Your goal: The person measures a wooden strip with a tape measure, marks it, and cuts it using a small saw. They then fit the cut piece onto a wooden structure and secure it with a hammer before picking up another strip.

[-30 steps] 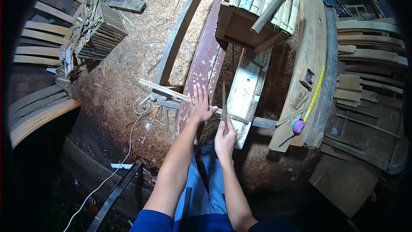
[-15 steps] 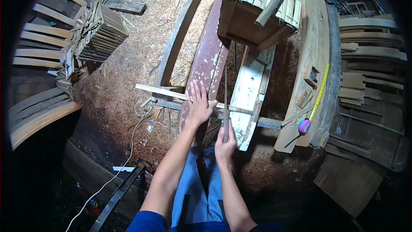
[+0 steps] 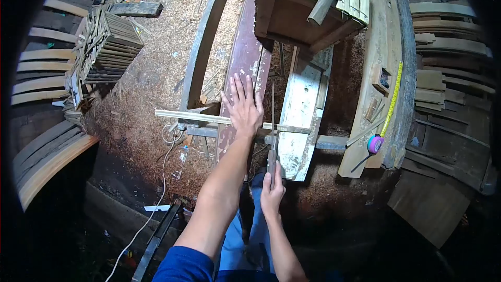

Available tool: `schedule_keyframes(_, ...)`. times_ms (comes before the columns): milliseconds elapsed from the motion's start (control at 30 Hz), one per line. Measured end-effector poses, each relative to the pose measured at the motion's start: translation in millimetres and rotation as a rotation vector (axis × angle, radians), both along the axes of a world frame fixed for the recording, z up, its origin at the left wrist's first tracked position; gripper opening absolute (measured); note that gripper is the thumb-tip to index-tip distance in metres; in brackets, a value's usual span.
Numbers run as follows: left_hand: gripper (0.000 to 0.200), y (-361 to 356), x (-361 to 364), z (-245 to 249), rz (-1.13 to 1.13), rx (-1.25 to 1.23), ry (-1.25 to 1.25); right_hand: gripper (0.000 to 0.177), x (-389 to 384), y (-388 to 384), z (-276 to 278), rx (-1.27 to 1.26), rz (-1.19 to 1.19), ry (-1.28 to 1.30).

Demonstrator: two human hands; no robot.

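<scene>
My left hand [image 3: 246,114] lies flat with fingers spread, pressing a thin wooden strip [image 3: 190,117] against a maroon board [image 3: 243,57] with worn, flaked paint. In my right hand [image 3: 272,193] is the handle of a handsaw [image 3: 271,161]. Its narrow blade points away from me and crosses the strip just right of the maroon board. The strip's right end reaches over a pale, paint-worn plank [image 3: 294,149]; its left end sticks out past a curved beam.
A slatted wooden box [image 3: 312,21] stands ahead on the boards. To the right, a pink tape measure [image 3: 374,144] with its yellow tape drawn out rests on a long plank [image 3: 374,52]. Stacked slats [image 3: 121,44] stand at left, and a white cable [image 3: 166,177] crosses the shavings-covered floor.
The right hand and saw have drawn slightly back toward me. My left hand's fingers are spread wider, and the view has shifted a little.
</scene>
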State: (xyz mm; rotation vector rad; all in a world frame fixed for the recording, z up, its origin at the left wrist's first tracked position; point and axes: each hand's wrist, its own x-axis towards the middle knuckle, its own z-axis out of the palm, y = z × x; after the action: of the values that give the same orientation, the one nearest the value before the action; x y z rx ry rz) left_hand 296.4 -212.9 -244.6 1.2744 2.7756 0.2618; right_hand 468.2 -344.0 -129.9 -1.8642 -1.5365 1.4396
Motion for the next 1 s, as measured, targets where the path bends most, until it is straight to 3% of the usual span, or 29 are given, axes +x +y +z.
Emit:
schedule_keyframes(67,0.068,-1.1,0.6,-0.9,-0.01,-0.011,0.006,0.046,-3.1,-9.7,-24.0,0.284,-0.105,0.02)
schedule_keyframes(100,0.067,-0.1,0.4,0.1,-0.01,-0.03,0.031,0.047,-15.1,1.8,-12.4,0.163,-0.137,0.025)
schedule_keyframes(133,0.067,0.7,1.2,0.6,-0.009,-0.049,0.055,0.048,-22.6,7.1,-21.6,0.294,-0.098,-0.029)
schedule_keyframes(200,0.066,1.0,1.0,2.3,-0.014,-0.023,0.055,0.047,-23.5,4.2,-18.3,0.298,-0.075,-0.046)
schedule_keyframes(267,0.066,1.1,0.9,1.4,-0.007,-0.032,0.047,0.047,-11.3,-5.6,4.4,-0.014,-0.162,0.071)
schedule_keyframes(467,0.067,2.9,0.5,1.3,0.006,-0.012,0.032,0.046,-10.8,18.0,-6.8,0.04,-0.145,0.112)
schedule_keyframes(533,0.066,0.8,1.2,0.1,-0.009,-0.006,0.068,0.047,-12.4,11.3,-11.5,0.17,-0.059,0.009)
schedule_keyframes(567,0.066,0.8,1.2,1.9,-0.01,0.004,0.061,0.048,-7.6,1.9,-4.4,0.086,-0.093,0.047)
schedule_keyframes(667,0.065,1.4,1.5,-2.6,-0.01,0.0,0.086,0.052,7.5,-23.9,-29.1,0.23,-0.143,0.163)
schedule_keyframes(733,0.065,-2.6,2.5,-2.5,-0.009,-0.006,0.087,0.051,-1.7,-7.2,-23.3,0.099,-0.176,0.159)
schedule_keyframes(800,0.065,1.7,3.1,-2.7,0.001,0.018,0.098,0.051,-15.5,14.6,-34.5,0.274,-0.063,0.013)
schedule_keyframes(867,0.065,0.6,1.9,-3.0,-0.003,0.01,0.089,0.053,-10.7,8.3,-17.2,0.102,-0.094,0.1)
schedule_keyframes(1000,0.065,-0.8,3.3,-4.7,-0.007,0.014,0.092,0.054,11.4,-28.9,-30.0,0.054,-0.147,0.257)
